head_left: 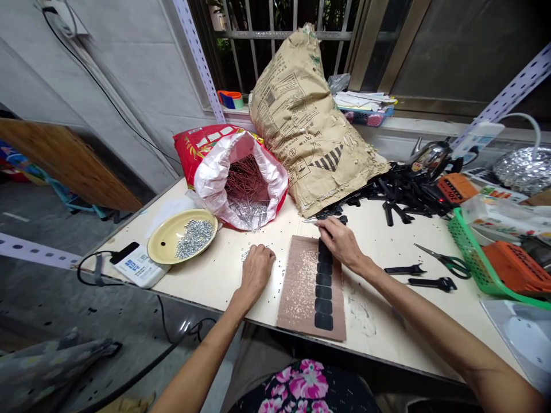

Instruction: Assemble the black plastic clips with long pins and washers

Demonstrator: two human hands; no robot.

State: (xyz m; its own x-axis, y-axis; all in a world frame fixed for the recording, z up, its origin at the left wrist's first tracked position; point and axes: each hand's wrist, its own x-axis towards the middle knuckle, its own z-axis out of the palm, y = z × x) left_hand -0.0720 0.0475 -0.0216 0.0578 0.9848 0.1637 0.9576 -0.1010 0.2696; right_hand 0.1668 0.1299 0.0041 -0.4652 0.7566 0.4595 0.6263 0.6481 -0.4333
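Note:
My left hand (257, 268) rests on the table with its fingers curled together beside a few scattered small metal pieces (246, 253); whatever its fingertips hold is hidden. My right hand (343, 242) is closed in a pinch over the far end of a brown board (297, 287). From its fingers a thin pointed metal piece (310, 221) sticks out to the left. A column of black rounded-square pads (323, 292) lies along the board's right side, and pale specks cover its left part. Left of my left hand, a yellow oval dish (166, 236) holds many small shiny metal parts.
Behind the hands lean an open red sack (196, 146) of thin metal pins and a large brown paper sack (301, 115). Black plastic parts (396, 192) pile up at the right, near scissors (447, 261) and a green basket (467, 252). A white power strip (140, 267) sits at the left edge.

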